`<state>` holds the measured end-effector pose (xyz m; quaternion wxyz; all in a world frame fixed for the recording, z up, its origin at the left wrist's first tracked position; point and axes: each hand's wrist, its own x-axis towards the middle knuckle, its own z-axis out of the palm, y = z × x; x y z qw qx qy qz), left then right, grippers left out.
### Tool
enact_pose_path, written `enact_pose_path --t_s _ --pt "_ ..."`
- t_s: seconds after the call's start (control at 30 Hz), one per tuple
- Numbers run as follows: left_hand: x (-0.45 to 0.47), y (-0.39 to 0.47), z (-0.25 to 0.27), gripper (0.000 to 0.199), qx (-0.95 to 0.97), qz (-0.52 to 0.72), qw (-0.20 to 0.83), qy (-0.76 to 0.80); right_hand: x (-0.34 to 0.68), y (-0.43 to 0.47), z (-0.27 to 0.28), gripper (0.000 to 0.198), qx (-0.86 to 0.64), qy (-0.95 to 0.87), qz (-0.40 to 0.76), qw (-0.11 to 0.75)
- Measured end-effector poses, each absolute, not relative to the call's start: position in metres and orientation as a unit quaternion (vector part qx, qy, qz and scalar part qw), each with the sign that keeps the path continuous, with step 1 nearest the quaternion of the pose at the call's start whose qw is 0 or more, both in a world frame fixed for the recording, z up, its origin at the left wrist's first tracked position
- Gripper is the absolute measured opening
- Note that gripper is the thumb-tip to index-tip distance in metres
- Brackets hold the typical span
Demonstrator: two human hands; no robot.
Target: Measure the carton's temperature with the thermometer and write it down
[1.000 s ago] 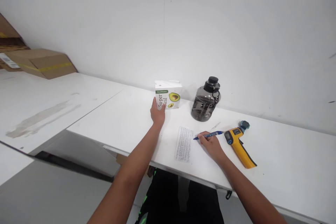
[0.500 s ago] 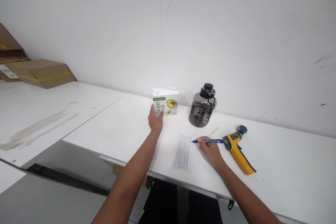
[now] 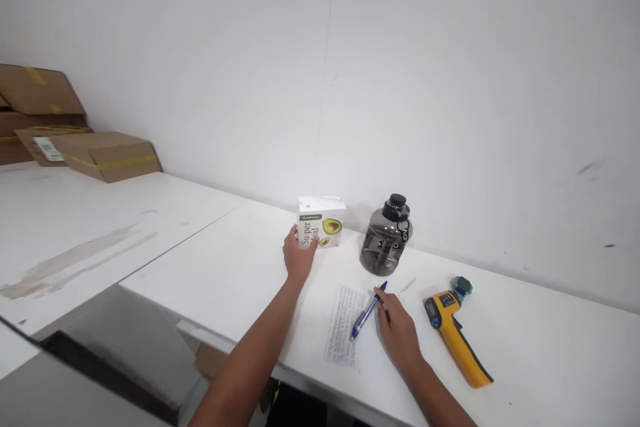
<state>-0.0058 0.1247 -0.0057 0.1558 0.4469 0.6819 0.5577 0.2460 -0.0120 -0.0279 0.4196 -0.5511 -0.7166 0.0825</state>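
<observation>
Gripping the "Super Meal" avocado box (image 3: 321, 231), left hand (image 3: 299, 258); right hand (image 3: 397, 332) holds blue pen (image 3: 367, 311).

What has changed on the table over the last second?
The right hand swung the blue pen round: it lay sideways, its free end towards the yellow thermometer; now that end points towards the water jug. The left hand stays on the white box.

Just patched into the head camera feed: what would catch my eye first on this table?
The two hands at centre: the left hand grips a small white carton with an avocado picture near the wall, while the right hand holds a blue pen over a printed paper slip. Right of the carton stands a smoky grey plastic water jug with a black cap, and a yellow pistol-shaped infrared thermometer lies right of the pen hand.
</observation>
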Motion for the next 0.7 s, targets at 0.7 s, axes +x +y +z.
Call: enact_pose_path --t_s 0.7 --pt "-0.002 0.119 0.000 0.085 0.475 0.541 0.188 0.668 0.356 -0.045 0.007 0.068 -0.827 -0.541 0.060 0.144"
